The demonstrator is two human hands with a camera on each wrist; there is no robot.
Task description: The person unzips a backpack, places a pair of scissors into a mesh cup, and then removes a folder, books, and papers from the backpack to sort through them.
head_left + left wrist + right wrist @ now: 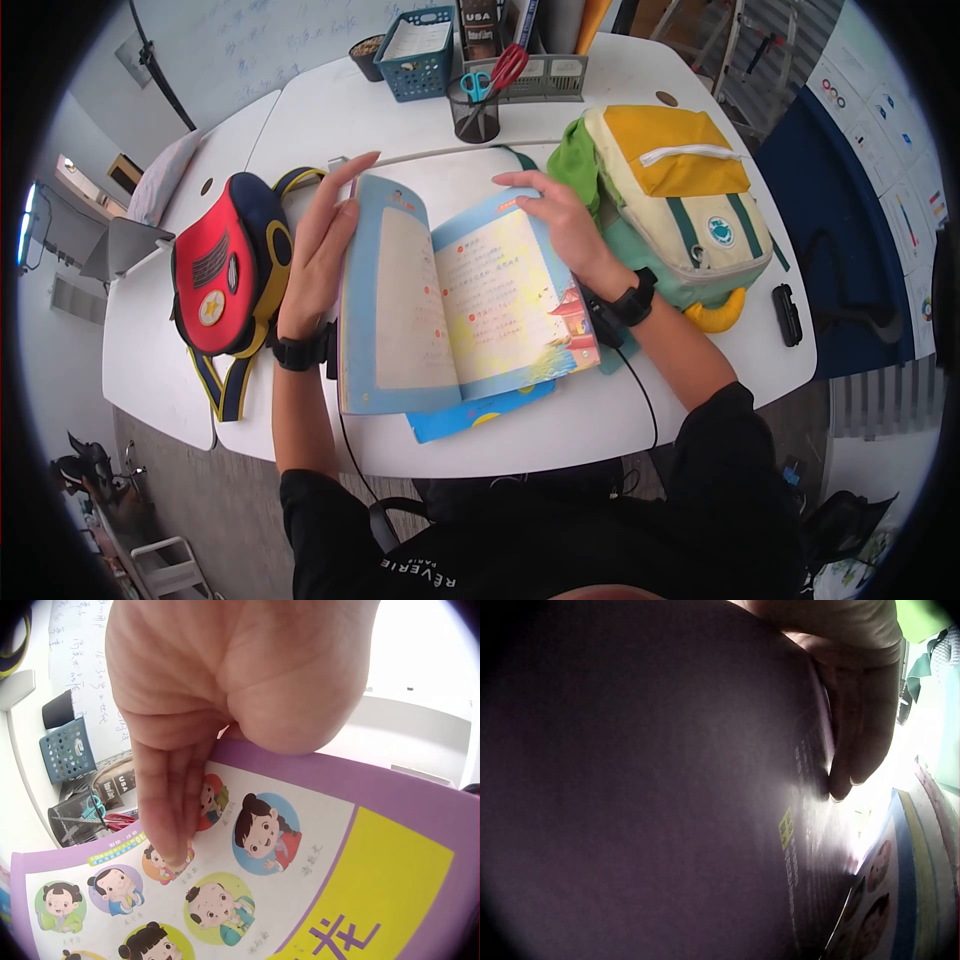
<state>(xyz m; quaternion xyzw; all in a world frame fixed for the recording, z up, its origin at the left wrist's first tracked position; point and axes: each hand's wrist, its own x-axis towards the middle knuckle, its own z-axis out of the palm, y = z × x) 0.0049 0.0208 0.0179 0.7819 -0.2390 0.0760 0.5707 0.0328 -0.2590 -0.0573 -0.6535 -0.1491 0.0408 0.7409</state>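
Note:
An open book (pixel 505 290) with blue-bordered pages is held up over the table between both hands. My left hand (pixel 318 260) grips its left edge. In the left wrist view, the left fingers (pixel 169 802) lie against the purple-edged cover (pixel 322 776), which carries round cartoon children and a yellow panel. My right hand (pixel 572 228) holds the upper right corner, thumb on the page side. Seen in the right wrist view, right fingers (pixel 862 727) lie at the edge of the dark purple back cover (pixel 667 780). Beneath the book a blue booklet (pixel 450 425) sticks out.
A red and navy backpack (pixel 215 270) lies on the left of the white table (pixel 560 440). On the right sits a cream, yellow and green backpack (pixel 680 190), with a black case (pixel 787 315) beyond it. Behind stand a pen cup (pixel 474 115), a blue basket (pixel 415 70) and a book rack (pixel 545 78).

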